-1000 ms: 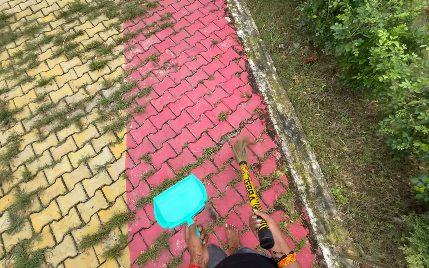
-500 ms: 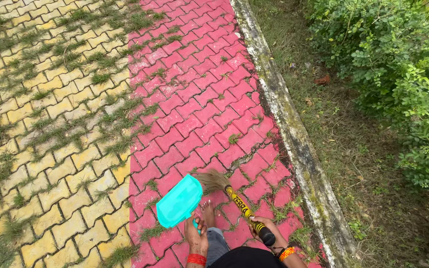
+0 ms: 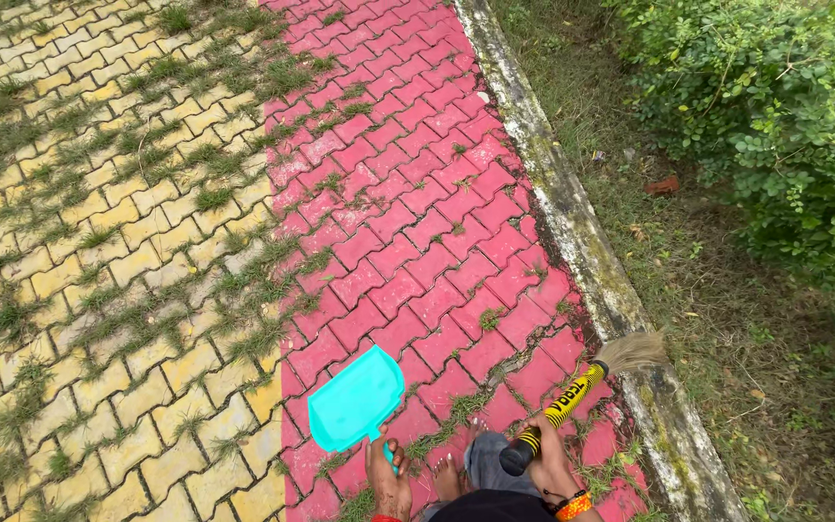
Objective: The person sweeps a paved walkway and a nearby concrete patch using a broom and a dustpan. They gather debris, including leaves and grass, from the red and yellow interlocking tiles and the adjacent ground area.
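Both hands are full: one turquoise dustpan, one short broom, over red paving.

Seen from the head camera, the left hand (image 3: pixel 388 480) is closed around the handle of a single turquoise plastic dustpan (image 3: pixel 356 400), whose flat scoop lies over the red interlocking pavers (image 3: pixel 408 222) near their border with the yellow pavers (image 3: pixel 99 242). The right hand (image 3: pixel 548 462) is wrapped around the black end of one hand broom (image 3: pixel 582 387), its yellow-and-black handle angling up to the right and its straw bristles reaching the mossy concrete kerb (image 3: pixel 572 213). One bare foot (image 3: pixel 449 477) shows between the hands. Grass tufts grow in the paver joints; one green shrub (image 3: pixel 775 126) borders the grass strip at the right.
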